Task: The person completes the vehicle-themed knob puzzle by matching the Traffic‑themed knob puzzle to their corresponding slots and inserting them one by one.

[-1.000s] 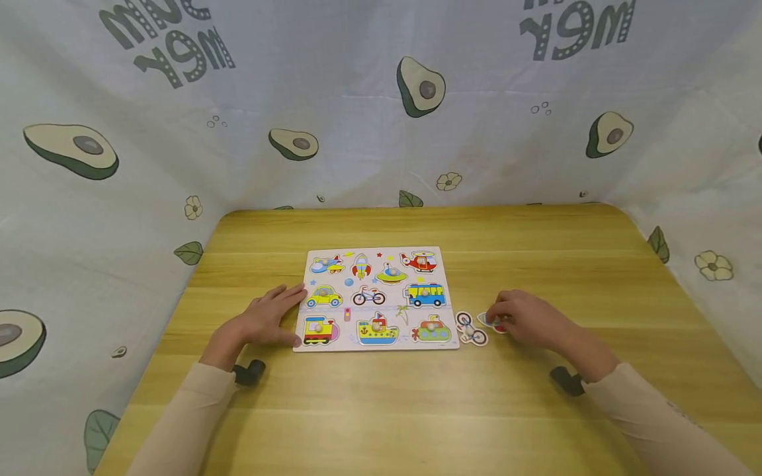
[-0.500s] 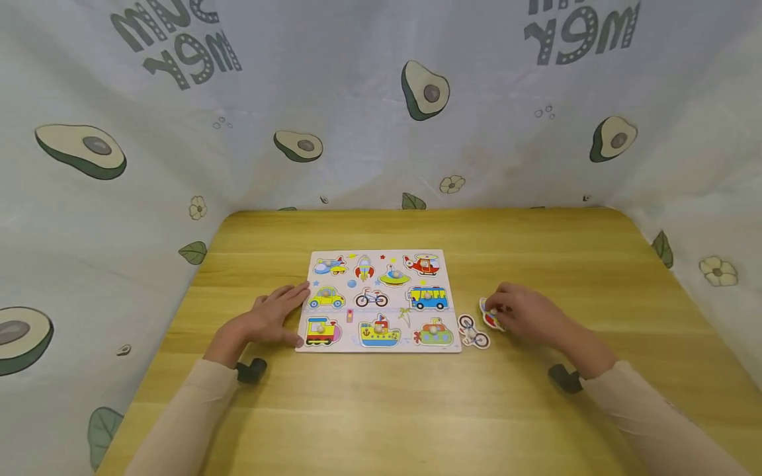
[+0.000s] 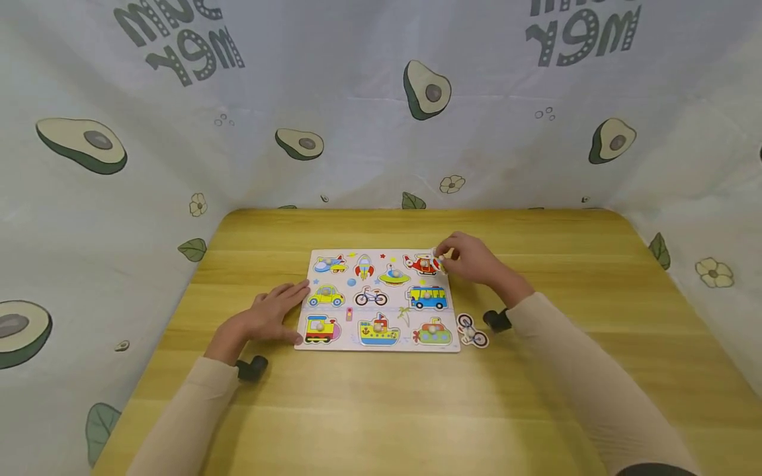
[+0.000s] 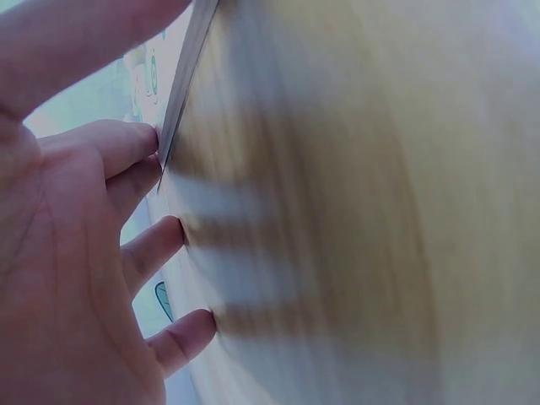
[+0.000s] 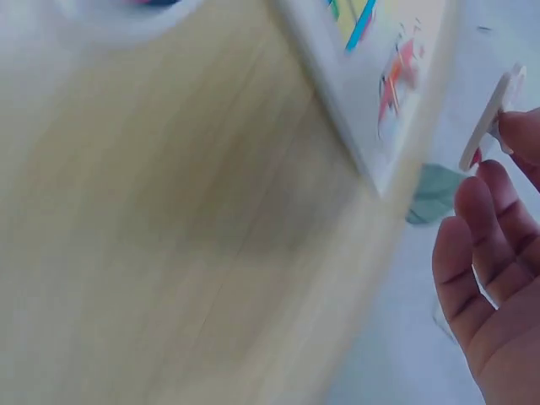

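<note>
A flat knobbed puzzle board (image 3: 389,313) with vehicle pictures lies on the table. My left hand (image 3: 268,317) rests at its left edge, fingers spread; in the left wrist view some fingertips (image 4: 196,333) touch the tabletop. Above the board's upper right corner, my right hand (image 3: 473,260) pinches a small wooden puzzle piece (image 5: 489,118) between thumb and fingers. Red and white show on this piece, but the fingers cover much of its picture. It is tilted and raised off the board, beside the helicopter (image 3: 423,264). A loose bicycle piece (image 3: 473,331) lies against the board's right side.
The wooden table (image 3: 381,410) extends all round the board. A white cloth (image 3: 357,86) printed with avocados hangs behind and at both sides. Dark wrist-worn devices (image 3: 253,368) sit at both wrists, close over the table.
My right hand has picked up the red-and-white puzzle piece from beside the bicycle piece and carried it up and left to the board's upper right corner. My left hand stays at the board's left edge.
</note>
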Motion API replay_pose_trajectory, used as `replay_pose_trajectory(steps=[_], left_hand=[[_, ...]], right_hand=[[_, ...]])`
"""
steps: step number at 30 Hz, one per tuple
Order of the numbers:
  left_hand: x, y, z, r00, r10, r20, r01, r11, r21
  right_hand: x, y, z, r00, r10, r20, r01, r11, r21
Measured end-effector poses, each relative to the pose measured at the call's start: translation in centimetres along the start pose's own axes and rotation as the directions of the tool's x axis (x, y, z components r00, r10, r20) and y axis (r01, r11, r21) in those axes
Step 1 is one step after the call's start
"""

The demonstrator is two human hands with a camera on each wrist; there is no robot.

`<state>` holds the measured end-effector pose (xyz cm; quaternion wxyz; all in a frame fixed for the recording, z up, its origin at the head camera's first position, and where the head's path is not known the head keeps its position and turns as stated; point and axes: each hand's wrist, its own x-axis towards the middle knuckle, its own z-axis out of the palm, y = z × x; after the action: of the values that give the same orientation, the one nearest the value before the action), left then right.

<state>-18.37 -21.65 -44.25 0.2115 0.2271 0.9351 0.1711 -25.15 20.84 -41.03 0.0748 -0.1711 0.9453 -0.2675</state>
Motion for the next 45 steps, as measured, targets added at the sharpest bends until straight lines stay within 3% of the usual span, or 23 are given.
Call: replay_pose_trajectory(steps=[9, 14, 20, 29, 36, 45], left_hand=[[0.3, 0.6, -0.4, 1.000, 0.002, 0.013, -0.002, 1.000, -0.005], [0.0, 0.5, 0.0, 1.000, -0.020, 0.011, 0.021, 1.000, -0.020], [-0.1, 0.4, 0.2, 1.000, -0.020, 0.006, 0.020, 0.999, -0.025], [0.1, 0.4, -0.1, 0.999, -0.039, 0.015, 0.039, 0.999, -0.023], [0.4, 0.4, 0.2, 1.000, -0.015, 0.000, 0.015, 0.999, -0.029], [0.1, 0.3, 0.2, 1.000, -0.021, -0.012, 0.020, 0.999, -0.027]], right_hand=[[5.4, -4.2, 1.8, 0.999, 0.038, -0.021, -0.037, 0.998, 0.058], [7.0, -6.3, 3.6, 1.000, 0.004, 0.031, -0.006, 0.998, 0.057], [7.6, -7.5, 5.9, 0.995, -0.001, 0.095, -0.009, 0.995, 0.101], [7.6, -8.7, 8.0, 0.984, 0.060, 0.166, -0.087, 0.983, 0.162], [7.4, -8.9, 8.8, 0.983, 0.140, 0.118, -0.155, 0.979, 0.135], [7.3, -9.5, 9.2, 0.973, 0.191, 0.129, -0.211, 0.963, 0.167]])
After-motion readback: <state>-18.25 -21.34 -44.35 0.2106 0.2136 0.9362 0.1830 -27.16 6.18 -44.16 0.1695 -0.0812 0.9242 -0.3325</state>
